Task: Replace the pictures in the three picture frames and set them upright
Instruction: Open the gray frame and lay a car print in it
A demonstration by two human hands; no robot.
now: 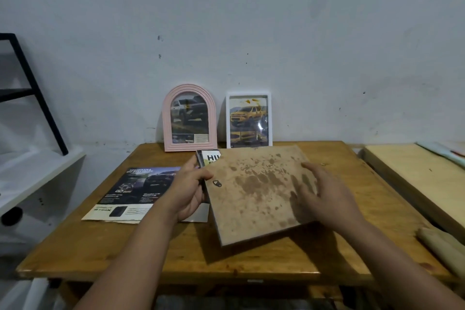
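Observation:
A pink arched frame (189, 118) and a white rectangular frame (249, 120) stand upright against the wall, each showing a car picture. A third frame lies face down on the table, its stained brown backing board (254, 191) on top, a small metal hanger near its left edge. My left hand (187, 192) grips the board's left edge, thumb on top. My right hand (319, 196) rests on the board's right part with fingers spread. A printed picture (212, 157) peeks out from under the board's far left corner.
A dark car brochure page (136, 191) lies flat on the wooden table (176, 254) left of my hands. A white shelf with a black metal stand (37, 98) is at the left. A pale wooden board (422, 178) and a rolled cloth (442, 246) sit at the right.

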